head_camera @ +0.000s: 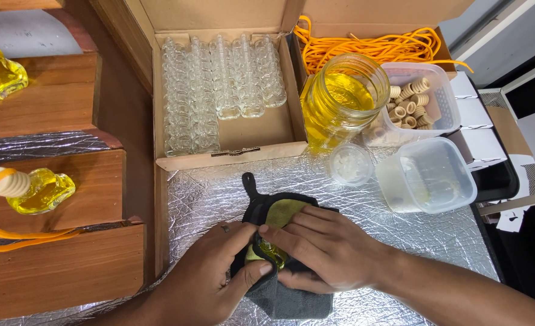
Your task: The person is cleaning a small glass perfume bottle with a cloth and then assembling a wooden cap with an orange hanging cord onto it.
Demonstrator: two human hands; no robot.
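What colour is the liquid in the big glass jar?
Yellow, in the clear glass jar; head view.
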